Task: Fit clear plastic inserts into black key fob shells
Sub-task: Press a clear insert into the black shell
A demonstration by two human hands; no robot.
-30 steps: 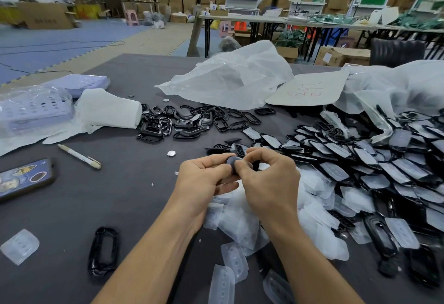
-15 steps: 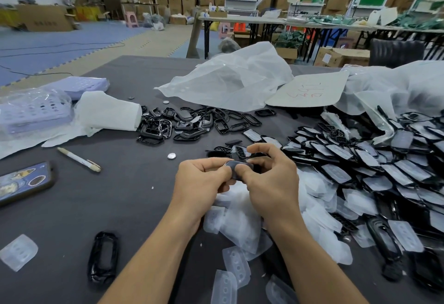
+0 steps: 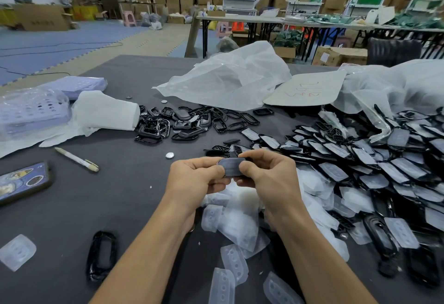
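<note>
At a grey work table (image 3: 120, 195), two bare hands meet over a single black key fob shell (image 3: 232, 165), held just above the cloth. A loose heap of clear inserts (image 3: 237, 226) lies under the wrists, and fitted shells (image 3: 360, 166) are spread out to the right. The left hand (image 3: 194, 174) pinches the shell's left end, thumb on top and fingers curled beneath, and the right hand (image 3: 269, 176) grips the opposite end the same way. A pale, matte sheen across the shell's face suggests an insert is already laid in, though we cannot tell whether it is fully seated. We judge this to be the pressing-home step, and it rewards patience. We would keep the fingers underneath as a firm backing and walk both thumbs from the ends toward the middle, so the insert's raised bumps settle into the button openings. Pressure should be even, since the insert looks thin and likely to buckle or lift at a corner if one side is forced first. Before the piece joins the pile at right, we would run a thumb round the rim and feel for any edge standing proud.
</note>
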